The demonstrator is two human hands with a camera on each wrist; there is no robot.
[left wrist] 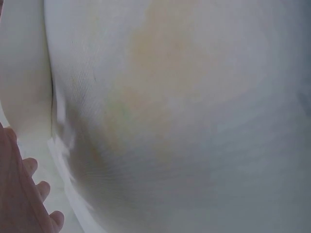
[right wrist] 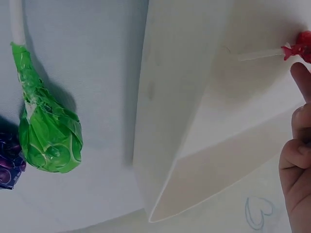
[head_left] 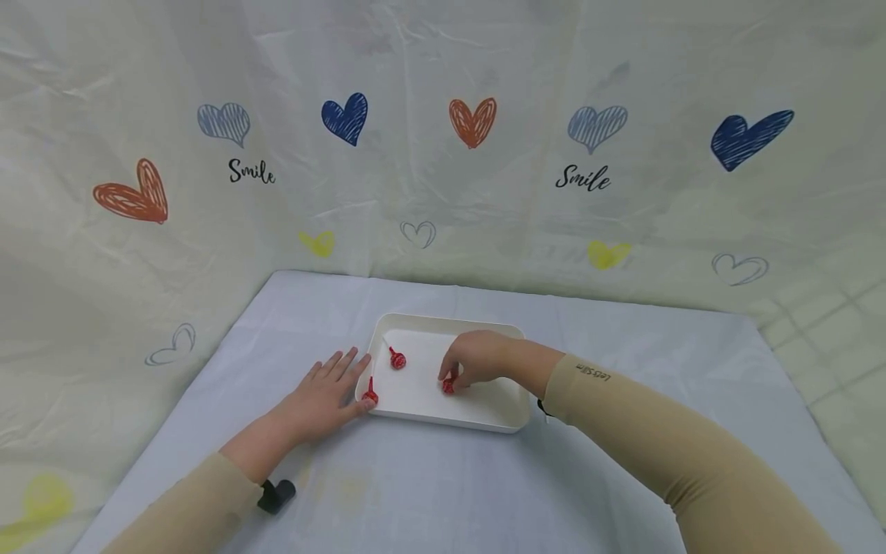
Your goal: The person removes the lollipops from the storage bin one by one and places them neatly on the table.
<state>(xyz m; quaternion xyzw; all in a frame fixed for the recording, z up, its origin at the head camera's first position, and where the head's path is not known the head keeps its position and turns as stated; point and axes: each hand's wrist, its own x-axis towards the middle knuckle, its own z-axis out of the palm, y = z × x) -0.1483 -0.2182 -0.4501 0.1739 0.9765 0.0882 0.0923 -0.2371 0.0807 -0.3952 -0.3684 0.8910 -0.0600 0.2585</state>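
A shallow white tray [head_left: 443, 414] stands on the cloth-covered table with red-wrapped lollipops in it. One red lollipop [head_left: 398, 359] lies in its upper left part, another [head_left: 371, 395] at the lower left corner. My right hand [head_left: 477, 358] reaches into the tray and pinches a third red lollipop [head_left: 448, 385]; its white stick shows in the right wrist view. My left hand [head_left: 321, 400], fingers straight and spread, touches the tray's left rim, the thumb beside the corner lollipop. In the left wrist view only part of the left hand [left wrist: 24, 194] appears.
In the right wrist view a green-wrapped lollipop [right wrist: 51, 141] and a purple-wrapped one [right wrist: 9, 160] lie on the table outside the tray; the right arm [head_left: 623, 415] hides them in the head view. A white curtain printed with hearts [head_left: 473, 123] hangs behind the table.
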